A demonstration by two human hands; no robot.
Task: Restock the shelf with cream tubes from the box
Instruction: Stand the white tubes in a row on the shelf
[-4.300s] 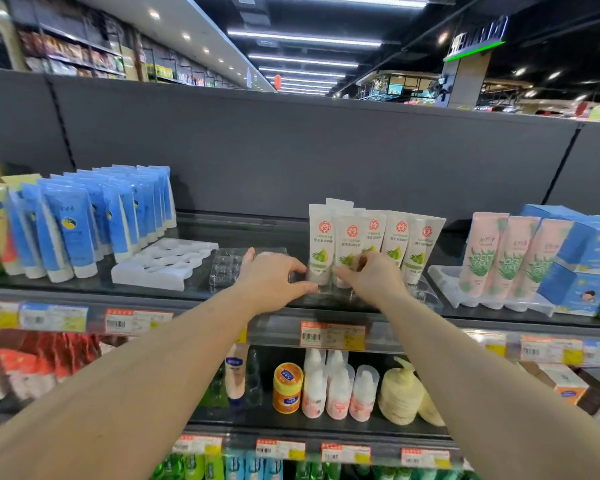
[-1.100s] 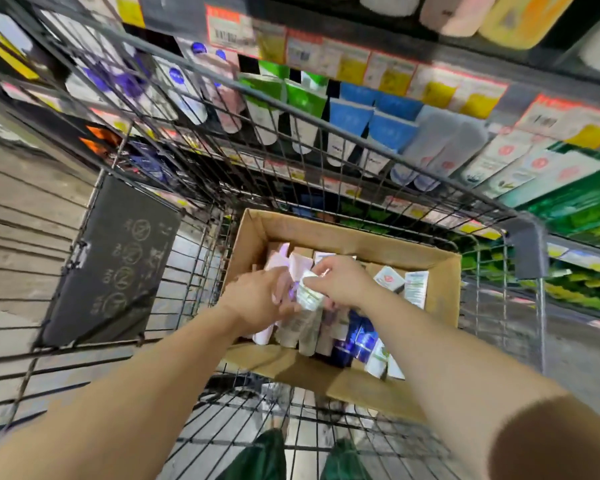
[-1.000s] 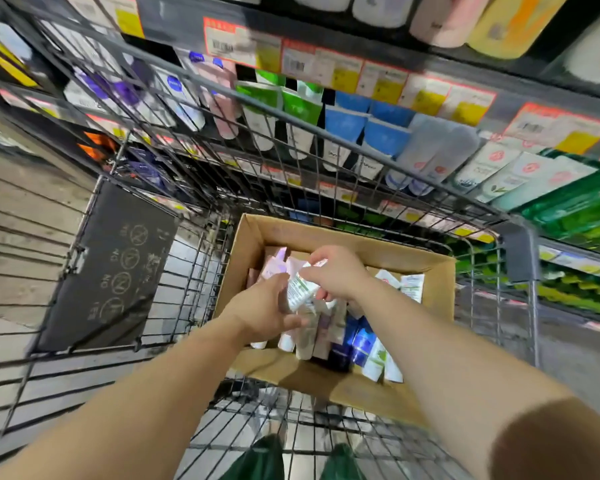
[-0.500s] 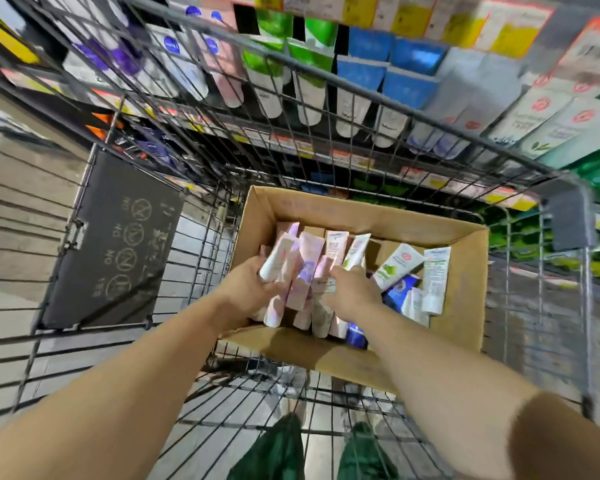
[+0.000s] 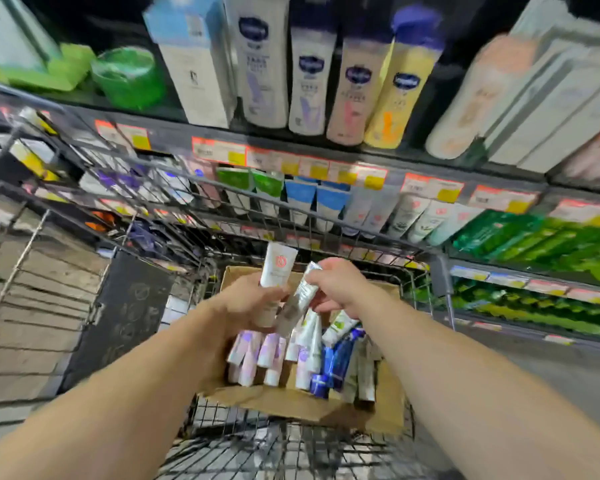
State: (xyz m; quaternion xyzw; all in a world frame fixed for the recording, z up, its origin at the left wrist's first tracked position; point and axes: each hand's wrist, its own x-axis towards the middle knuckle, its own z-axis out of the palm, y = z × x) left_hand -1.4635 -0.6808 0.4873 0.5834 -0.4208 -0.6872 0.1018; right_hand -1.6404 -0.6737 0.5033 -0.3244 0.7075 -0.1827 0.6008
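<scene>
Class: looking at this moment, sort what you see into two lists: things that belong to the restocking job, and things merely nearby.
Job:
left hand gripping a white tube
right hand pinching a second tube
cardboard box of tubes
shelf tubes

Nearby:
cart
lotion bottles
green jar
price labels

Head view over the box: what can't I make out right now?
- Tube in the left hand: label print smeared by motion blur.
- Second tube held by the right hand: its top hidden by the fingers.
- Box: far part covered by both hands; tube count unclear.
- Price tags: too blurred to read.
</scene>
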